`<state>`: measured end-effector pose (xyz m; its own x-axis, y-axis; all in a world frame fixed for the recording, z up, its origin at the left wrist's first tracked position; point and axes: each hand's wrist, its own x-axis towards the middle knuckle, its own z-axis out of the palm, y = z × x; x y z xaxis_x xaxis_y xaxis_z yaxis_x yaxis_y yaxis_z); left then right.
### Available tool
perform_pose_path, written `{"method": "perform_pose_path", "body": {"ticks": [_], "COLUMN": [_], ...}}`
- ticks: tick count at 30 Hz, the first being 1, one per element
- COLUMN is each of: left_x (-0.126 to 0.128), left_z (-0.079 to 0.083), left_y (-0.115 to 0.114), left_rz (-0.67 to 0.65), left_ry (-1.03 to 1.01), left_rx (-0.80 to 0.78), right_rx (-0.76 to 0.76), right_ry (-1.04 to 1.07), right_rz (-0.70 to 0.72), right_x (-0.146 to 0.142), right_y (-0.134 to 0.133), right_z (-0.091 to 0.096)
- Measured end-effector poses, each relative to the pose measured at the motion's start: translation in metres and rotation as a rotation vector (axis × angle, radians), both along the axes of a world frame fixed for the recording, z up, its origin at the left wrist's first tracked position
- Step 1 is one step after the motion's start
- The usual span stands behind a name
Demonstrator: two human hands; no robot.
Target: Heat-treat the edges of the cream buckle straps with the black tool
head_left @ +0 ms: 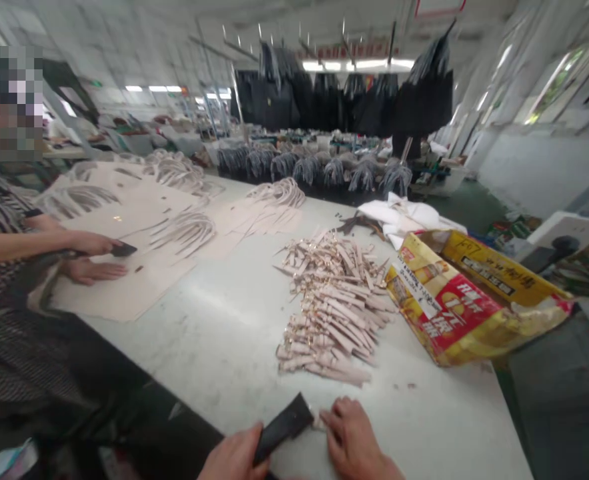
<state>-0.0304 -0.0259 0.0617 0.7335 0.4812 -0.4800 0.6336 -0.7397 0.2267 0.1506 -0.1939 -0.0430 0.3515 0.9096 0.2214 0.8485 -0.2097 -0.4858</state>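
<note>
At the bottom of the head view, my left hand [235, 456] is wrapped round a dark, flat, bar-like tool [285, 427], its kind unclear. The tool's far end points up and right, close to a small pale strap piece [318, 421]. My right hand [352, 437] is closed, with thumb and fingers pinching that pale piece against the table. Beyond my hands lies a heap of pale pink straps with small gold-coloured metal fittings [332, 313]. Blur hides the fine detail at my fingertips.
The white table [214, 347] stretches ahead. To the right stands a yellow and red cardboard box [449, 313]. A co-worker's hands [94, 257] are over pale sheets [129, 293] at the left. Bundles of pale strips [189, 230] lie further back, and dark bags [344, 100] hang beyond.
</note>
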Motion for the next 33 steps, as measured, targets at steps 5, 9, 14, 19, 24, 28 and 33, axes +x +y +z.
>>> {"method": "perform_pose_path", "body": {"ticks": [5,9,14,19,24,28,33], "left_x": [0.000,0.000,0.000,0.012,0.028,0.034,0.031], "left_z": [0.000,0.007,0.013,0.010,0.007,0.009,0.011], "left_y": [-0.002,-0.007,-0.019,-0.026,-0.027,-0.026,-0.023], "left_rz": [-0.098,-0.120,-0.197,-0.260,-0.277,-0.253,-0.253], "left_ry": [0.028,0.077,0.064,0.126,0.121,0.131,0.118], "left_rx": [-0.011,0.019,0.010,-0.022,-0.013,-0.009,0.005], "right_rx": [0.008,0.044,0.047,0.052,0.047,0.064,0.084], "right_ry": [0.186,0.217,0.197,0.240,0.305,0.324,0.330], "right_rz": [-0.024,-0.047,-0.040,-0.055,-0.072,-0.097,-0.091], "right_x": [0.003,0.005,0.005,0.007,0.009,0.009,0.009], "right_y": [-0.015,-0.016,-0.017,-0.019,-0.021,-0.021,-0.022], "right_z": [0.007,0.000,0.000,0.001,0.003,-0.001,-0.006]}}
